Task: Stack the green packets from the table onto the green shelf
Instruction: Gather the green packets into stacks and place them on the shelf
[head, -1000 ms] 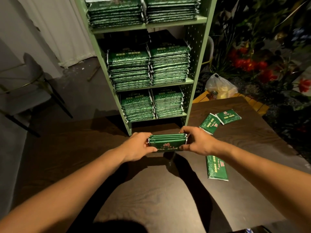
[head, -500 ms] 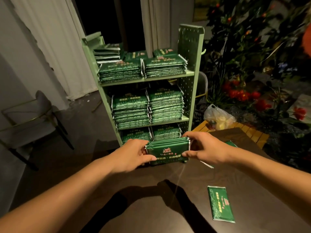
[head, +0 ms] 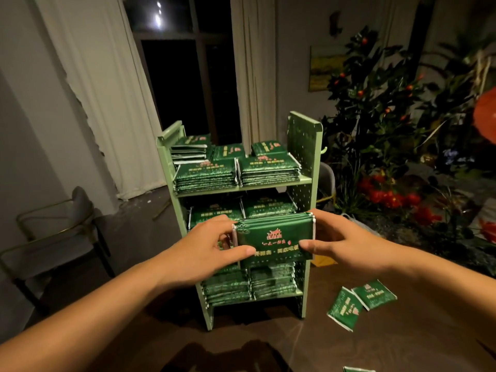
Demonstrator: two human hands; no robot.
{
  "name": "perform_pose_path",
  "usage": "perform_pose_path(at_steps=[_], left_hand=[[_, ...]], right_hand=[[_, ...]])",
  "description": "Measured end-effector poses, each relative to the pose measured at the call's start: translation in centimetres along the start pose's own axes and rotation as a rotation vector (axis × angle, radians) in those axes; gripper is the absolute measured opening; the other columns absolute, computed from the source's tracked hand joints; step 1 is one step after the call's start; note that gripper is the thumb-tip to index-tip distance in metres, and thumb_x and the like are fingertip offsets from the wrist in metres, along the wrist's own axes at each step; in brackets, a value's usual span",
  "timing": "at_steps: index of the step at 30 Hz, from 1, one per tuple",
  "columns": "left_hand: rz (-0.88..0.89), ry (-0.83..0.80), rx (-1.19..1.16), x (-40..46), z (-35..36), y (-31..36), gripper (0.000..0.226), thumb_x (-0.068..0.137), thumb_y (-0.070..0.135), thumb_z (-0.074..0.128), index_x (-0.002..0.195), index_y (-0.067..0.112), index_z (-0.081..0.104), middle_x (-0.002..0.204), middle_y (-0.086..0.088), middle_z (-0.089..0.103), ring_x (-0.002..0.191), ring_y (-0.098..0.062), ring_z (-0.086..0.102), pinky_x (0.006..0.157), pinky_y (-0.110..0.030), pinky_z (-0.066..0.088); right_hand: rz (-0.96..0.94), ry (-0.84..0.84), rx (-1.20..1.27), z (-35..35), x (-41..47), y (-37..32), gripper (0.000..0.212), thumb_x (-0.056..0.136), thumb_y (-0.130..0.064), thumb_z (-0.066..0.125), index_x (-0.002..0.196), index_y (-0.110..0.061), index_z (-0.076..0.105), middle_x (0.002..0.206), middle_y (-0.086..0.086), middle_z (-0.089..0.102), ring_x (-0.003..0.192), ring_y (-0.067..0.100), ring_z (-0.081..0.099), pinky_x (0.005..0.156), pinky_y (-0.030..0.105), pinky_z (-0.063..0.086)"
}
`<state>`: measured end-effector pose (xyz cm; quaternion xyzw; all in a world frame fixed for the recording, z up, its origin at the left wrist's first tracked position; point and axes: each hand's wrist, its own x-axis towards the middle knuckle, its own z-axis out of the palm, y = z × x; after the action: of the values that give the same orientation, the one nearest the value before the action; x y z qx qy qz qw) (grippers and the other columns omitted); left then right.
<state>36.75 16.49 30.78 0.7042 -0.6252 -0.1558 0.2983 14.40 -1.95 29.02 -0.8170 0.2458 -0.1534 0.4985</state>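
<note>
A bundle of several green packets (head: 276,237) is held up in the air in front of the green shelf (head: 304,146). My left hand (head: 206,248) grips its left edge, thumb on the front face. My right hand (head: 341,242) grips its right edge in the same way. The bundle hangs level with the shelf's middle tier and hides part of it. Stacks of green packets (head: 268,167) fill the top, middle and bottom tiers. Two loose packets (head: 359,302) lie on the dark table (head: 402,342) to the right, and the edge of another packet (head: 358,369) shows at the bottom.
A grey chair (head: 61,237) stands at the left by the white curtain (head: 107,89). Plants with red flowers (head: 389,194) fill the right side behind the table. A second chair (head: 326,178) sits behind the shelf.
Both hands have lifted the bundle off the table, up to the shelf's middle tier. The view has tilted up, showing the window and the shelf's top.
</note>
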Motion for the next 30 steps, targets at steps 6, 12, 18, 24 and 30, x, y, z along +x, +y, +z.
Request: perform_pose_path(at_steps=[6,12,18,24,30], left_hand=[[0.006,0.105,-0.240,1.4,-0.8,1.5,0.024,0.094,0.049,0.063,0.111,0.033,0.067,0.110,0.013,0.071,0.101,-0.014,0.069,0.091,-0.041,0.054],[-0.056,0.240,-0.497,2.5,-0.4,3.5,0.024,0.098,0.021,0.063,0.121,0.025,0.061,0.114,0.012,0.074,0.107,-0.006,0.069,0.098,-0.035,0.052],[-0.243,0.254,-0.897,3.6,-2.9,4.8,0.007,0.095,0.011,0.057,0.095,0.008,0.064,0.078,-0.002,0.072,0.072,-0.015,0.067,0.059,-0.034,0.057],[-0.300,0.120,-0.965,4.3,-4.3,5.1,0.012,0.095,0.016,0.055,0.099,0.008,0.061,0.078,-0.006,0.067,0.066,-0.015,0.062,0.053,-0.028,0.051],[-0.322,0.109,-1.001,5.2,-5.9,4.3,0.040,0.092,0.036,0.057,0.117,0.004,0.060,0.101,-0.017,0.071,0.092,-0.026,0.066,0.087,-0.044,0.058]], right_hand=[[-0.076,0.002,0.163,-0.6,0.6,-3.1,0.042,0.096,-0.020,0.063,0.132,-0.039,0.054,0.129,-0.021,0.065,0.124,0.006,0.058,0.109,0.039,0.045],[-0.117,-0.009,0.257,-0.2,0.4,-4.8,0.031,0.096,-0.020,0.060,0.126,-0.024,0.062,0.120,-0.001,0.071,0.113,0.031,0.064,0.099,0.052,0.052],[-0.727,0.405,-0.619,-1.9,-1.1,-6.7,0.053,0.092,-0.020,0.062,0.142,-0.022,0.044,0.140,-0.006,0.047,0.124,0.005,0.051,0.104,0.029,0.048],[-1.148,0.436,-1.003,-0.5,0.3,-7.9,0.030,0.093,-0.013,0.062,0.121,-0.003,0.066,0.124,0.009,0.064,0.114,0.028,0.060,0.098,0.039,0.050],[-1.192,0.491,-0.970,-0.6,1.1,-8.5,0.029,0.096,-0.015,0.060,0.119,0.000,0.067,0.116,0.011,0.067,0.104,0.026,0.063,0.083,0.036,0.056]])
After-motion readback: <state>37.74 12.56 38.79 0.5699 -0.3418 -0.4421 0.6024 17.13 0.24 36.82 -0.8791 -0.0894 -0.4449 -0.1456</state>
